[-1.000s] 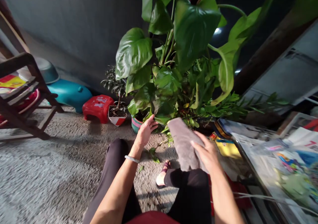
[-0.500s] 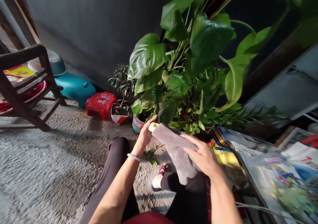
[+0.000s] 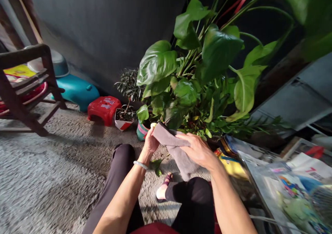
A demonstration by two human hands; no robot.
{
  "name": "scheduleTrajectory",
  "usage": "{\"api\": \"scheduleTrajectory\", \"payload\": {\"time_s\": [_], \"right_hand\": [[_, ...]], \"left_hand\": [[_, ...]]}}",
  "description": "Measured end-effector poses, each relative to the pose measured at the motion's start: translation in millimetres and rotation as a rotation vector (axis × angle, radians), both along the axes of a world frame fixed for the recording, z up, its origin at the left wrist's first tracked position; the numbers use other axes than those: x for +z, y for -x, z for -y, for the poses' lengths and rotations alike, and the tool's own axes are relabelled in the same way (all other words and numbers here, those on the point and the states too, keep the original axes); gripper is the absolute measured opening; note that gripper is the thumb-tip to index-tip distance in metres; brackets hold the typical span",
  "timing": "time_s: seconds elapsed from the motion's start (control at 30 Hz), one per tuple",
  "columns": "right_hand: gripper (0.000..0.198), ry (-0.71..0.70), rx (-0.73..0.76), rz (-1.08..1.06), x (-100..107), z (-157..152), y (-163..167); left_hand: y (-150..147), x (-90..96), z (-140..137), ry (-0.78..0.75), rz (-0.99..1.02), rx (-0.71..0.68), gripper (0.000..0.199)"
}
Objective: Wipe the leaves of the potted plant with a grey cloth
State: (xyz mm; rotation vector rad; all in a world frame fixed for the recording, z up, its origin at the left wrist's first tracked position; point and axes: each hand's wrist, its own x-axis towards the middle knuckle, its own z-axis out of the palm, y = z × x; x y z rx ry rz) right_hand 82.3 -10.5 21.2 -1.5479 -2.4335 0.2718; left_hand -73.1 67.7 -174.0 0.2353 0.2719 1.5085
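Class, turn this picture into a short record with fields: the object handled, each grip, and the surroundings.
Object: grey, soft, folded fabric cloth
Right grip: bare fingers closed on the cloth
Left grip: at the cloth's upper end; its exact hold is unclear
Left wrist: pale, round bracelet
Ahead: tall, glossy green, broad-leaved plant
Left of the plant: white-and-red angular pot, red plastic stool, brown wooden chair
Ground: rough grey floor, with a green leafy sprig on it
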Motion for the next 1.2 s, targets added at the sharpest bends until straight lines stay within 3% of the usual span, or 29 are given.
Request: {"api": "scheduleTrajectory", "payload": {"time_s": [0.07, 0.1, 0.2, 0.27, 0.33, 0.43, 0.53, 0.63, 0.73, 0.8, 0.83, 0.93, 1.07, 1.13, 1.2], "right_hand": [[0.047, -0.014, 0.000, -0.155, 13, 11, -20], [0.047, -0.092, -0.030, -0.239, 20, 11, -28], [0.044, -0.503, -0.207, -0.404, 34, -10, -36], [0.042, -0.629, -0.315, -0.367, 26, -28, -30], [0.044, -0.493, -0.328, -0.254, 4, -35, -19], [0.052, -0.115, -0.203, -0.125, -39, -21, -11], [0.052, 0.087, -0.129, -0.208, -56, 9, -25], [0.043, 0.041, -0.182, -0.407, -32, 27, -45], [0.037, -0.265, -0.317, -0.502, 3, 16, -47], [0.037, -0.405, -0.353, -0.473, 8, -2, -38], [0.038, -0.403, -0.345, -0.439, 2, -9, -32], [0.042, -0.174, -0.256, -0.344, -37, -11, -19], [0.043, 0.118, -0.195, -0.424, -89, 33, -31], [0.041, 0.170, -0.251, -0.489, -92, 55, -46], [0.038, 0.137, -0.360, -0.557, -78, 64, -60]], "left_hand": [[1, 0.5, 0, -0.010, 0.005, -0.029, 0.045], [1, 0.6, 0, -0.026, 0.003, -0.055, 0.048], [0, 0.2, -1, -0.081, -0.008, -0.107, 0.060], [-1, -0.4, -1, -0.103, -0.020, -0.116, 0.064], [-2, -1.5, 0, -0.108, -0.026, -0.123, 0.062], [-1, -4.0, 0, -0.084, -0.011, -0.103, 0.056], [1, -5.9, 1, -0.047, -0.020, -0.103, 0.060], [2, -5.3, 0, -0.065, -0.065, -0.111, 0.063], [-1, -3.3, 0, -0.101, -0.089, -0.113, 0.064], [-4, -2.1, 0, -0.106, -0.089, -0.120, 0.065], [-5, -1.8, 0, -0.102, -0.093, -0.116, 0.064], [-5, -1.6, -2, -0.050, -0.139, -0.042, 0.054], [-1, -0.6, -7, 0.102, -0.267, 0.086, 0.054], [-3, 1.3, -9, 0.156, -0.305, 0.127, 0.059], [-7, 3.7, -10, 0.159, -0.310, 0.175, 0.057]]}}
